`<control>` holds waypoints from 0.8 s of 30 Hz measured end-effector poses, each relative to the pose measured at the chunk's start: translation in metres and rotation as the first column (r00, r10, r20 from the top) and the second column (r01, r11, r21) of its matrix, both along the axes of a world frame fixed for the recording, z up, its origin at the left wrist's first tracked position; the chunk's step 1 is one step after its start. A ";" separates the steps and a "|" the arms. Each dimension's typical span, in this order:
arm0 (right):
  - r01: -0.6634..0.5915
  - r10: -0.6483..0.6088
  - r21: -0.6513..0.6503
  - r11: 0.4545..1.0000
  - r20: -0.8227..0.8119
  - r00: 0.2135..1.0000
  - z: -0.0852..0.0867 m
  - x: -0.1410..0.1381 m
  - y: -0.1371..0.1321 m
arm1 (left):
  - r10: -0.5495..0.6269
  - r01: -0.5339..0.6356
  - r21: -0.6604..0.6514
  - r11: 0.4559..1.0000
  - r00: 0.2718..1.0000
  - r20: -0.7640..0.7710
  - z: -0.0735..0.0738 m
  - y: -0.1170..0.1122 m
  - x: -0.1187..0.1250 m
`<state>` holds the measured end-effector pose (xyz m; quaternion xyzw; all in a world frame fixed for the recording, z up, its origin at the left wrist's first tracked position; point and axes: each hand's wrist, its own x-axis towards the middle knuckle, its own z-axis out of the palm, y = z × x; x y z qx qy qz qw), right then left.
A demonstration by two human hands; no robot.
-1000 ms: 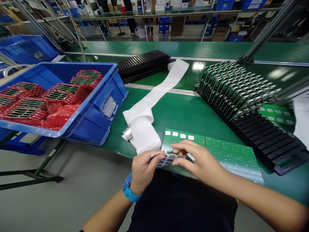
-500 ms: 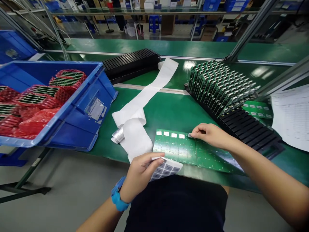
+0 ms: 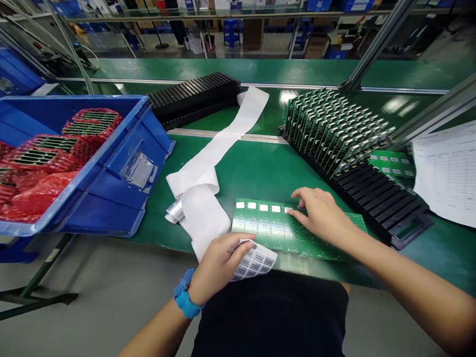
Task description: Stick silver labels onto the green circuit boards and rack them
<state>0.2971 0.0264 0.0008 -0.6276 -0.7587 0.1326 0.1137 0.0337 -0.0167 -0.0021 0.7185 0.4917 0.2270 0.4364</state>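
My left hand [image 3: 219, 263] pinches a sheet of labels [image 3: 256, 262] at the table's front edge; its small printed labels face up. From that hand a long white backing strip [image 3: 206, 210] runs back over the table. A green circuit board panel [image 3: 266, 233] lies flat in front of me, with a row of white labels along its far edge. Over that row is my right hand [image 3: 316, 210], its thumb and forefinger apart and nothing held between them. The thumb tip is at the rightmost label [image 3: 288, 210], and the hand covers part of the panel.
At left stands a blue bin [image 3: 130, 163] with red-wrapped boards [image 3: 48, 153]. A black slotted rack [image 3: 197, 96] lies at the back. On the right, another rack [image 3: 379, 198] holds several upright circuit boards [image 3: 330, 131], beside a printed paper sheet [image 3: 446, 173].
My right thumb and forefinger have parted and let go of a label, which now lies on the panel at the row's right end. My left hand still holds the sheet.
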 end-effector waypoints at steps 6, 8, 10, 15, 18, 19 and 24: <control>-0.113 -0.005 -0.310 0.944 -0.357 0.934 0.008 0.021 0.003 | -0.001 0.002 -0.027 1.000 0.999 0.039 0.006 0.002 -0.002; -0.135 -0.024 -0.380 0.915 -0.386 0.922 0.008 0.026 0.005 | 0.019 -0.019 -0.012 1.000 0.998 0.058 0.005 0.003 -0.001; -0.123 -0.036 -0.379 0.917 -0.386 0.922 0.006 0.027 0.005 | 0.070 -0.069 -0.034 0.997 0.996 0.057 0.003 0.003 -0.001; -0.101 -0.013 -0.312 0.945 -0.345 0.938 -0.001 0.022 0.000 | 0.175 -0.146 -0.210 0.967 0.977 0.122 -0.002 0.003 0.001; -0.093 0.060 -0.144 0.985 -0.219 0.974 -0.007 0.017 -0.009 | 0.231 -0.177 -0.289 0.941 0.959 0.164 -0.001 0.003 0.002; -0.103 0.094 -0.058 0.993 -0.147 0.985 -0.009 0.015 -0.014 | 0.243 -0.185 -0.296 0.937 0.954 0.173 0.001 0.003 0.002; -0.114 0.105 0.315 0.942 0.045 0.993 0.000 -0.005 -0.036 | 0.198 -0.170 -0.158 0.973 0.962 0.186 0.013 0.003 0.004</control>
